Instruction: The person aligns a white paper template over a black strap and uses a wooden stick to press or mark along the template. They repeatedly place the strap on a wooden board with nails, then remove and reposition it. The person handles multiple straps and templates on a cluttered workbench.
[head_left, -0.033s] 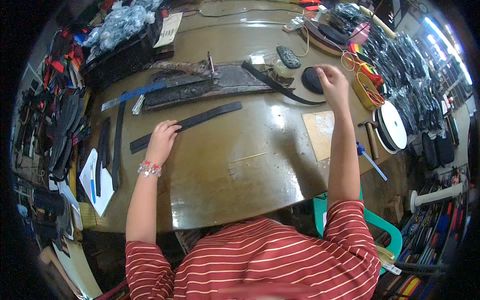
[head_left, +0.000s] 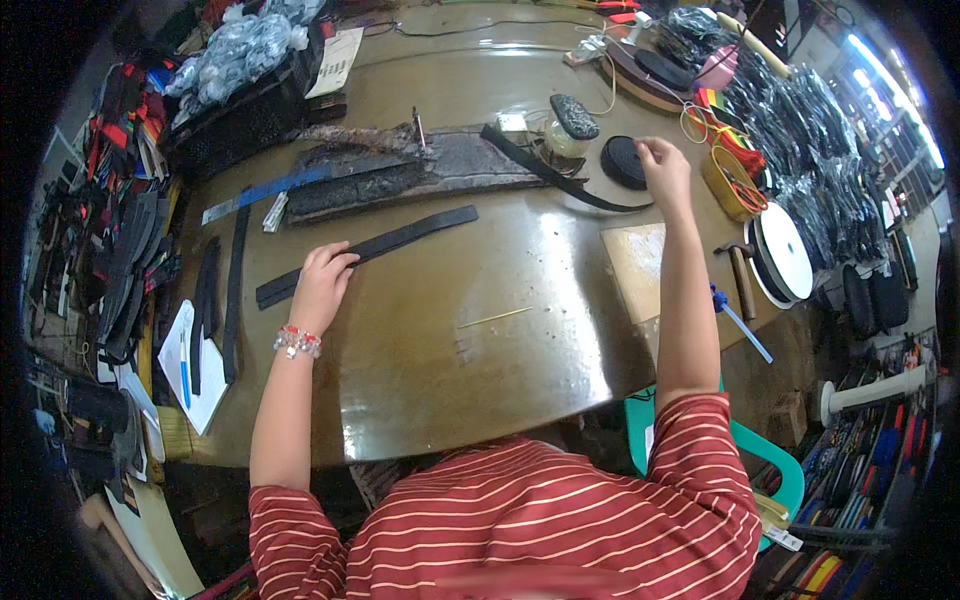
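My left hand (head_left: 325, 285) lies over a flat black strap (head_left: 415, 233) on the table, its fingers bent and pressed down on the strap's middle. The strap looks layered and slants up to the right. On the right, my right hand (head_left: 665, 170) is raised, thumb and fingers pinched together beside a coiled black webbing roll (head_left: 624, 162). What sits in the pinch, if anything, is too small to tell. A loose black strap (head_left: 550, 178) curves from the dark board (head_left: 460, 160) toward my right wrist.
A glass jar (head_left: 567, 135) stands behind the loose strap. A tan board piece (head_left: 632, 265), a hammer (head_left: 741, 280) and a white spool (head_left: 780, 255) lie at right. A thin yellow stick (head_left: 495, 317) is mid-table. A blue ruler (head_left: 265, 192) and more black straps (head_left: 237, 290) are left.
My right hand has dropped slightly and its fingers have shifted beside the webbing roll. My left hand stays on the strap. The whole view has moved a little.
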